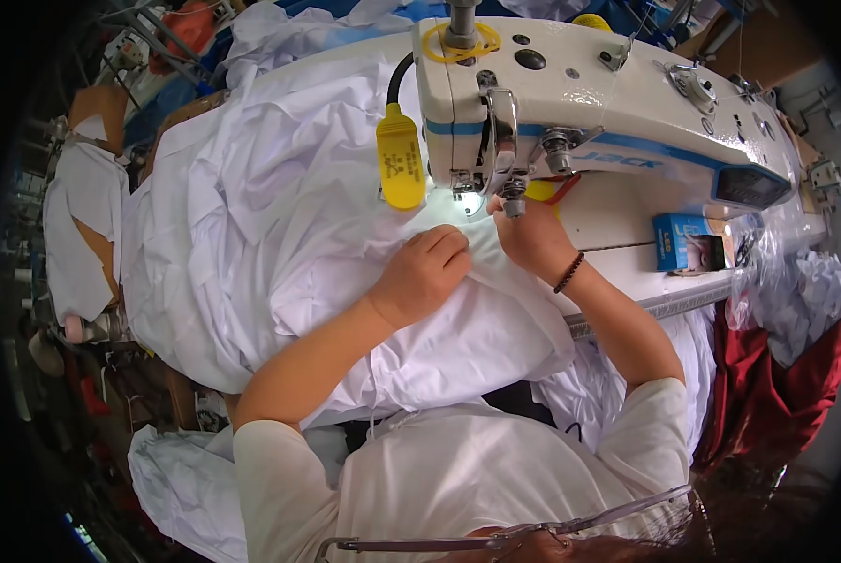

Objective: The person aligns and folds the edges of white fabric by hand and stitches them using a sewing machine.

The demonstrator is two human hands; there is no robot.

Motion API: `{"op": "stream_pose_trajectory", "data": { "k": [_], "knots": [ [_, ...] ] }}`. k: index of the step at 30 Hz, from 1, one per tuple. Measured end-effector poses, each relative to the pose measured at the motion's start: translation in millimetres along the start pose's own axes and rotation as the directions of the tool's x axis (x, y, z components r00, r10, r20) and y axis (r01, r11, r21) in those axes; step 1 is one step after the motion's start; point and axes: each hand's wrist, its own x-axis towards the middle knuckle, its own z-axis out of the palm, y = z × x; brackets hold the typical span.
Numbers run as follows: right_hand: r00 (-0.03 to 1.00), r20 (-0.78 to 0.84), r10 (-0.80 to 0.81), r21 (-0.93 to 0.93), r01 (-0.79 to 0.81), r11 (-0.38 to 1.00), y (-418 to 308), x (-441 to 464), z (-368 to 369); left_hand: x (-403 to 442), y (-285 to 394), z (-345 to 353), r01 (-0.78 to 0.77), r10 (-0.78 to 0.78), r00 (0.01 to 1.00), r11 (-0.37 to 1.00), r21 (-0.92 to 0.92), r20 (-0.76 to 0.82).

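Observation:
A large heap of white cloth (251, 216) spreads over the sewing machine's bed and hangs down toward my lap. My left hand (422, 275) rests on it just in front of the needle area, its fingers curled in and gripping a fold. Close to the right side of the lit presser foot (470, 201) is my right hand (536, 236), fingers pinched together at the cloth's edge. The machine's thread tension knob (513, 205) partly covers those fingertips, so what they pinch is hidden. The white sewing machine (617, 113) stands over both hands.
A yellow tag (401, 159) hangs left of the needle. A red-handled tool (563, 190) lies behind my right hand. On the table at right sits a blue box (690, 242), near crumpled clear plastic (767, 272). Red cloth (767, 394) hangs at far right.

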Motion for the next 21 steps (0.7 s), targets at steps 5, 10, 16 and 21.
{"op": "stream_pose_trajectory", "data": {
  "k": [5,10,16,21],
  "knots": [
    [0.999,0.037,0.013,-0.038,-0.012,0.999,-9,3,-11,-3,4,0,0.044,-0.044,0.999,0.999,-0.001,0.007],
    [0.994,0.106,0.024,-0.169,-0.006,0.986,-13,9,-8,-11,8,0,0.084,-0.084,0.996,0.996,-0.019,0.023],
    [0.998,0.058,-0.007,-0.214,0.019,0.977,-10,6,-3,-12,13,-4,0.124,-0.125,0.990,0.992,0.010,0.062],
    [0.997,0.064,-0.030,-0.225,0.044,0.973,-9,5,-4,-15,12,-4,0.169,-0.176,0.978,0.983,0.072,0.109]
  ]
}}
